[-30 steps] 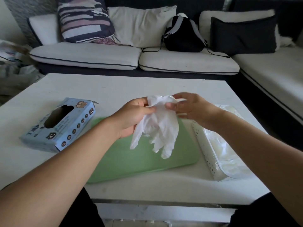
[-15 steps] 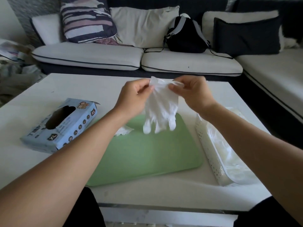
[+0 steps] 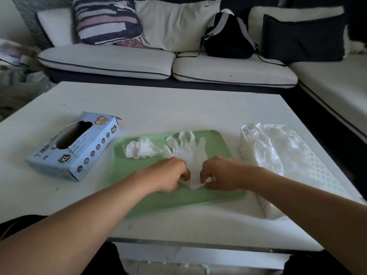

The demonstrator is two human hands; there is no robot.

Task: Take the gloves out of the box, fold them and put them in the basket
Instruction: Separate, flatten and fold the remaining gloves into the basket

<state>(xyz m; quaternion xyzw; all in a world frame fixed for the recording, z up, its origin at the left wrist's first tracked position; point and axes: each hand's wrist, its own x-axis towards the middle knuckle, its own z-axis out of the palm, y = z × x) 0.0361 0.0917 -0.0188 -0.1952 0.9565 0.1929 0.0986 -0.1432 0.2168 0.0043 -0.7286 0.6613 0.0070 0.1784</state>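
A white glove (image 3: 188, 149) lies flat on the green mat (image 3: 139, 175), its fingers pointing away from me. My left hand (image 3: 170, 175) and my right hand (image 3: 220, 173) each pinch a corner of its cuff at the near end. A second, crumpled white glove (image 3: 142, 148) lies on the mat to the left. The light blue glove box (image 3: 75, 145) with an oval opening lies on the table at the left. The white perforated basket (image 3: 309, 175) stands at the right with several gloves in it.
The white table (image 3: 178, 108) ends close to me at a glass front edge. Behind it runs a sofa with cushions (image 3: 174, 22) and a black backpack (image 3: 228, 36). Crumpled items lie on the floor at the far left.
Both hands came down from holding the glove hanging in the air and laid it flat on the green mat. The second crumpled glove now shows on the mat.
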